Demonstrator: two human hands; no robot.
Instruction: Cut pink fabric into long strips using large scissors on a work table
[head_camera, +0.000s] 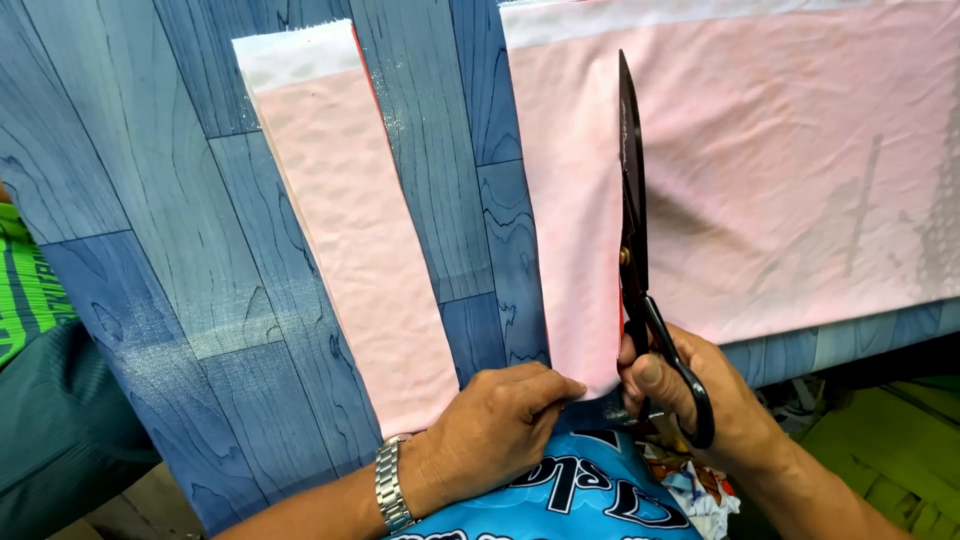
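A large sheet of pale pink fabric (780, 170) lies across a table covered in blue wood-grain vinyl (180, 230). My right hand (700, 400) grips black scissors (632, 220) whose long blades point away from me, resting on the fabric close to its left edge. My left hand (500, 425), with a metal watch on the wrist, pinches the near corner of that fabric just left of the scissors. A separate narrow pink strip (350, 230) lies to the left on the table, apart from the big sheet.
The table's front edge runs along the lower right, with green and cluttered things (880, 440) below it. A green striped cloth (25, 290) shows at the far left. My blue printed shirt (590, 500) fills the bottom centre.
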